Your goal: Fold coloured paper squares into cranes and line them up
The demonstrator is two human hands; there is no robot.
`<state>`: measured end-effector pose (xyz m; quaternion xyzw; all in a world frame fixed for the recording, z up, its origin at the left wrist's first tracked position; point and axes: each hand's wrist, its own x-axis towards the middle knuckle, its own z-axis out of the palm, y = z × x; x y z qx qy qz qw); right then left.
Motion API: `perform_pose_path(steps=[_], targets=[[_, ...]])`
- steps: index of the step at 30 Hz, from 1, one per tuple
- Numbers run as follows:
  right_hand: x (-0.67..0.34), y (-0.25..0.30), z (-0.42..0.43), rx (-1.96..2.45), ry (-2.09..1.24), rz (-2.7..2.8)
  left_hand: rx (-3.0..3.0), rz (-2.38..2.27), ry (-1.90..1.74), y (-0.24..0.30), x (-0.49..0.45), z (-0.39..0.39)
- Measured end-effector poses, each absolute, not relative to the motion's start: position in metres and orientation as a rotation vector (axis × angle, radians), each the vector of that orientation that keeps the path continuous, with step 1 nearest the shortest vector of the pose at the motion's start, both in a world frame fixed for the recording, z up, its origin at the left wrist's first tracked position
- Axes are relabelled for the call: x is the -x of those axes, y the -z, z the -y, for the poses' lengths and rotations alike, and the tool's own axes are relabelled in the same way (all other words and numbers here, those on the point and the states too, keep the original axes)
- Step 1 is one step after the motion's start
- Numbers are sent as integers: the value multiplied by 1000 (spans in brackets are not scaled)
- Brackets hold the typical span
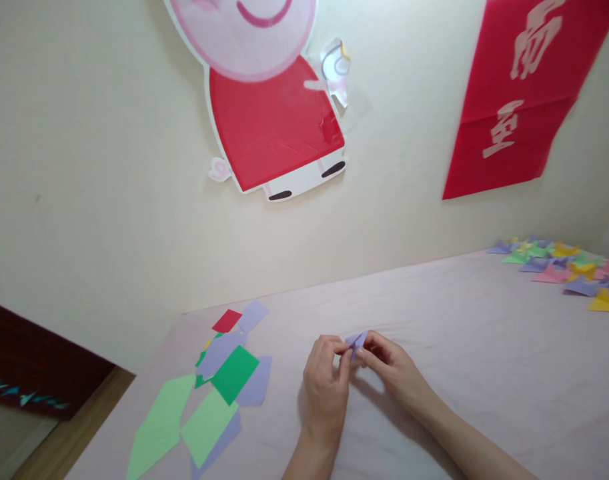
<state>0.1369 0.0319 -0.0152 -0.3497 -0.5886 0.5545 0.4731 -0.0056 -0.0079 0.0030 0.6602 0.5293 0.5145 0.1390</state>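
Observation:
Both of my hands meet over the pale pink table point(484, 347), pinching a small folded piece of lavender paper point(357, 341) between them. My left hand point(325, 383) grips its left side with curled fingers. My right hand point(389, 370) pinches its right side with thumb and fingertips. Most of the paper is hidden behind my fingers; only a small pointed fold shows above them.
Loose flat sheets of green, lavender and red paper point(219, 387) lie to the left of my hands. A heap of folded coloured paper pieces point(569, 270) sits at the far right. A cartoon cutout point(269, 100) and a red banner point(519, 100) hang on the wall behind.

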Motion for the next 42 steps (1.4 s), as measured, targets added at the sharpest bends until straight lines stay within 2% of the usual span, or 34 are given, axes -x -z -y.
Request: perform_pose_path(steps=[10,19,42], targets=[[-142,11,-32,916,-1102,1519,-1656,-1583,-1308,-1,-2,10],[-143,8,-33,939,-1273,1410,-1546,-1460,-1294,3,1,2],[-147,6,-34,884,-1350,1397,-1399,-1280,-1199,4,6,-1]])
